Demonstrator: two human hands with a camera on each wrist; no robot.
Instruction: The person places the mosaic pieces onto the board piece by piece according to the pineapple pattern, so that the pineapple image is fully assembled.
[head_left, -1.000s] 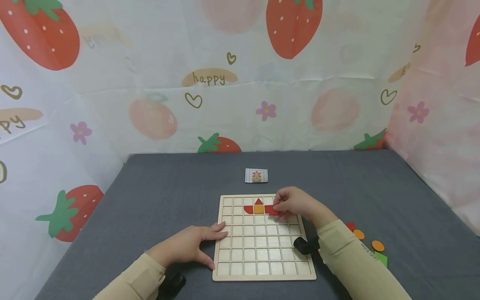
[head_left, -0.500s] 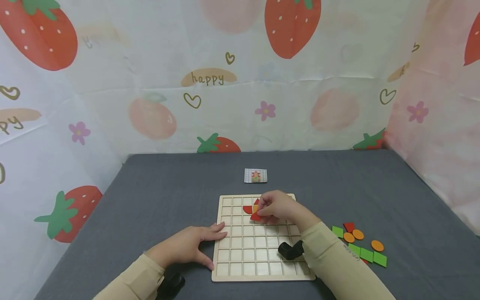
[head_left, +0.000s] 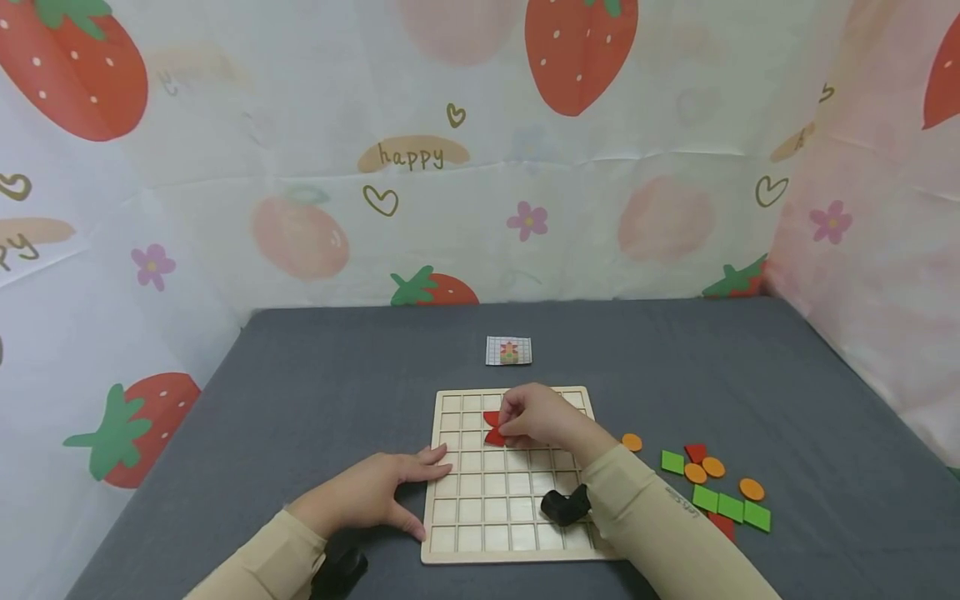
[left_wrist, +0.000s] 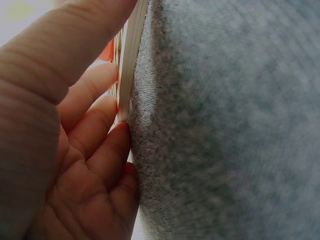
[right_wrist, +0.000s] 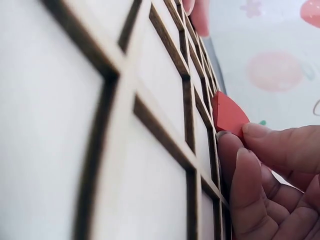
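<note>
Mid-placement, by the look of it: right hand (head_left: 542, 417) pinched a red piece (head_left: 495, 436) w/ curled fingers (right_wrist: 250, 165), over the grid board (head_left: 442, 546) near its far edge, left of centre. Left hand (head_left: 375, 493) lay flat, fingers straight, against the board's left edge. Next move probably called for turning the piece square to a cell & pressing it in. Vs. 1 s ago: right hand shifted left from the far-right cells; orange disc (head_left: 632, 442) & green tiles (head_left: 731, 505) by the board's right edge now uncovered.

Head view looks down; wrist views (very close) share the board (head_left: 510, 475).
</note>
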